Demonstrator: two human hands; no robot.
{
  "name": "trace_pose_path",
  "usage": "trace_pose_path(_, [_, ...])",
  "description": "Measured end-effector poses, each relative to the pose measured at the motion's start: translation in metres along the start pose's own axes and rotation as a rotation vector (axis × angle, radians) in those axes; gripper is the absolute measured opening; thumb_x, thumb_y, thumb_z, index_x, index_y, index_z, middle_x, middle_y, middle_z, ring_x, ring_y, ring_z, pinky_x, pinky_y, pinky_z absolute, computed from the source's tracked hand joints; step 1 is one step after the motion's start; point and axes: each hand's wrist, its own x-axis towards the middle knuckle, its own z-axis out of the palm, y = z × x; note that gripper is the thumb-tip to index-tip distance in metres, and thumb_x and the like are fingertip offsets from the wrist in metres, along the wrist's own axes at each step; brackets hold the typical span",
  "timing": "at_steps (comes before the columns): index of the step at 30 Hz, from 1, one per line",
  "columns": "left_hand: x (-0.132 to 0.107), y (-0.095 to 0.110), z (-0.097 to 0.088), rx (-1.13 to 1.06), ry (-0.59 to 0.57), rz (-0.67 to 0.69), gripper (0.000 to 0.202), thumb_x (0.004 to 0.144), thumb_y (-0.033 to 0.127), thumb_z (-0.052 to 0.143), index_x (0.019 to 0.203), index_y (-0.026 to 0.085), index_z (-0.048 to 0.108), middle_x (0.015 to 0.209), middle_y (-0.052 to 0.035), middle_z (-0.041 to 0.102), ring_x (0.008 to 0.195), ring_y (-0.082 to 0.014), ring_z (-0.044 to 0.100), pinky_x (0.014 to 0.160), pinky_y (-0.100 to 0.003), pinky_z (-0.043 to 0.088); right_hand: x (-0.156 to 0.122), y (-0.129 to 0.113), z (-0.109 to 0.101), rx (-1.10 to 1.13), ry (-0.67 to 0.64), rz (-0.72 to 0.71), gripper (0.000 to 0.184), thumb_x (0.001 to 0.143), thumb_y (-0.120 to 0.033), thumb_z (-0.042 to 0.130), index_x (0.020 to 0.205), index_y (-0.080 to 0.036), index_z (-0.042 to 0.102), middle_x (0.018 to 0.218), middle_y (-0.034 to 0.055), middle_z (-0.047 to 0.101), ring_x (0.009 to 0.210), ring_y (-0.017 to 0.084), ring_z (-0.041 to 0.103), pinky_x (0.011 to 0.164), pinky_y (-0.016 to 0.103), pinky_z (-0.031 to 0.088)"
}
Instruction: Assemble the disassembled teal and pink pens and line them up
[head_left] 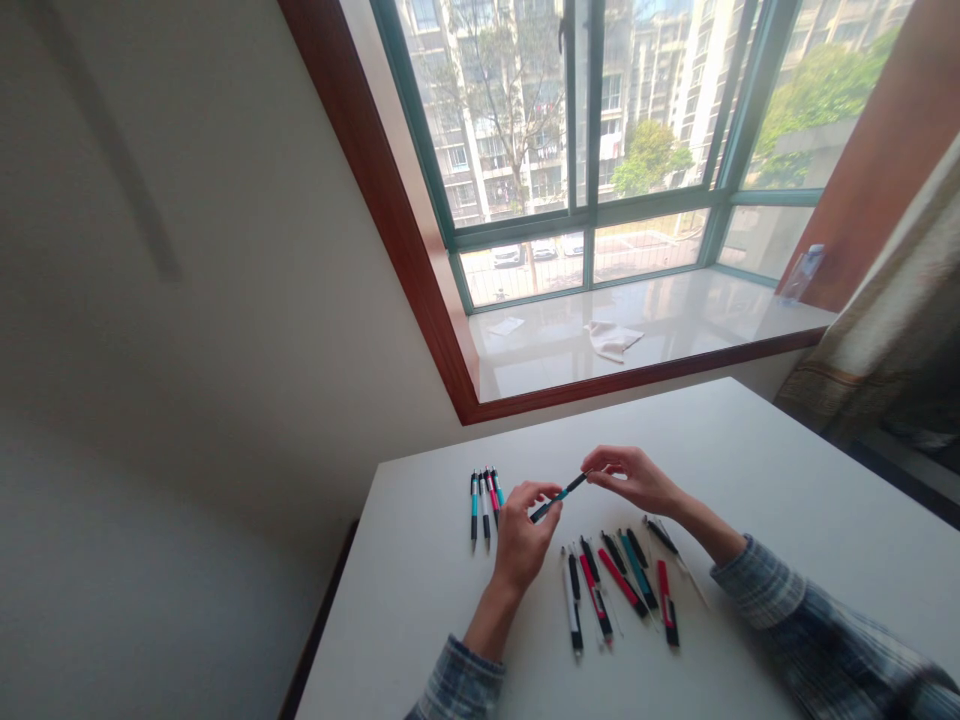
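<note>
A black and blue pen [574,483] slants between my two hands above the white table. My left hand [523,533] grips its lower end between thumb and fingers. At the upper end, the fingertips of my right hand [628,478] are pinched on the black part. Left of my left hand, several pens [474,508] with blue, white and red barrels lie side by side in a row. Below my hands is a looser group of pen parts: a red barrel [667,603], a white barrel [574,605], a teal barrel [637,570], black pieces and thin refills.
The white table [420,620] meets the wall at the left and the window ledge behind. On the ledge lie a crumpled cloth [613,340] and a piece of paper [507,326]; a clear bottle [802,275] stands at its right. A curtain [855,350] hangs at the right.
</note>
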Motion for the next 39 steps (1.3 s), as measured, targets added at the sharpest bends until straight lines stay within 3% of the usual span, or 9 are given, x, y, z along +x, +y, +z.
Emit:
trace_pose_path(8, [0.0008,0.0005,-0.0011,-0.008,-0.002,0.028,0.013,0.088,0.019,0.065,0.095,0.024,0.075,0.097,-0.0048,0.074,0.095,-0.0229,0.066,0.09,-0.04,0.053,-0.0014,0.0018,0.0022,-0.266,-0.01,0.018,0.04,0.098,-0.048,0.059,0.073,-0.019,0.068,0.063,0.0,0.067,0.06,0.014,0.057,0.063,0.028,0.048])
trace_pose_path(13, [0.0006,0.0002,-0.0012,-0.006,0.008,0.012,0.013,0.087,0.02,0.067,0.095,0.024,0.076,0.096,-0.0047,0.074,0.094,-0.023,0.067,0.089,-0.04,0.054,-0.0006,0.0002,0.0001,-0.1,-0.059,-0.019,0.03,0.09,-0.047,0.071,0.101,-0.02,0.072,0.09,0.0037,0.075,0.078,0.017,0.066,0.073,0.029,0.054])
trace_pose_path(16, [0.0002,0.0005,-0.0019,-0.018,0.004,0.001,0.012,0.088,0.021,0.066,0.096,0.024,0.076,0.097,-0.0047,0.074,0.094,-0.0226,0.066,0.087,-0.039,0.055,-0.0003,-0.0011,-0.0011,-0.103,-0.065,-0.028,0.027,0.091,-0.046,0.069,0.097,-0.02,0.073,0.092,0.0039,0.076,0.079,0.018,0.067,0.077,0.03,0.055])
trace_pose_path(21, [0.0003,0.0027,-0.0028,-0.007,0.009,0.011,0.011,0.088,0.023,0.068,0.096,0.024,0.076,0.096,-0.0039,0.074,0.091,-0.022,0.066,0.086,-0.039,0.054,-0.0013,-0.0055,-0.0007,-0.248,-0.092,-0.001,0.042,0.101,-0.048,0.053,0.076,-0.019,0.071,0.069,0.0012,0.07,0.064,0.015,0.06,0.065,0.029,0.048])
trace_pose_path(27, [0.0004,0.001,-0.0027,-0.003,0.028,0.022,0.011,0.088,0.023,0.069,0.097,0.023,0.076,0.096,-0.0044,0.075,0.089,-0.0214,0.067,0.084,-0.039,0.055,-0.0012,-0.0065,0.0001,-0.141,-0.091,-0.028,0.029,0.091,-0.048,0.068,0.098,-0.02,0.072,0.089,0.0037,0.075,0.076,0.018,0.066,0.071,0.029,0.053])
trace_pose_path(31, [0.0005,-0.0006,-0.0021,-0.002,0.037,0.019,0.012,0.087,0.022,0.07,0.097,0.023,0.076,0.095,-0.004,0.075,0.089,-0.0214,0.067,0.084,-0.039,0.055,-0.0018,-0.0062,-0.0006,-0.195,-0.125,-0.022,0.034,0.096,-0.048,0.062,0.083,-0.019,0.074,0.077,0.0032,0.073,0.07,0.017,0.063,0.069,0.03,0.052])
trace_pose_path(36, [0.0001,-0.0004,-0.0017,-0.005,0.026,0.016,0.012,0.088,0.022,0.069,0.098,0.024,0.075,0.097,-0.0041,0.075,0.09,-0.0215,0.067,0.085,-0.039,0.054,-0.0026,-0.0077,-0.0007,-0.157,-0.13,-0.029,0.028,0.091,-0.046,0.069,0.098,-0.02,0.074,0.087,0.004,0.075,0.075,0.017,0.065,0.071,0.03,0.053])
trace_pose_path(39, [0.0,0.0004,-0.0019,-0.015,0.022,0.012,0.012,0.088,0.023,0.069,0.098,0.023,0.076,0.097,-0.0048,0.075,0.091,-0.0223,0.067,0.085,-0.04,0.055,-0.0026,-0.0076,-0.0002,-0.194,-0.142,-0.025,0.031,0.093,-0.047,0.065,0.086,-0.019,0.076,0.079,0.0037,0.074,0.071,0.017,0.063,0.068,0.029,0.052])
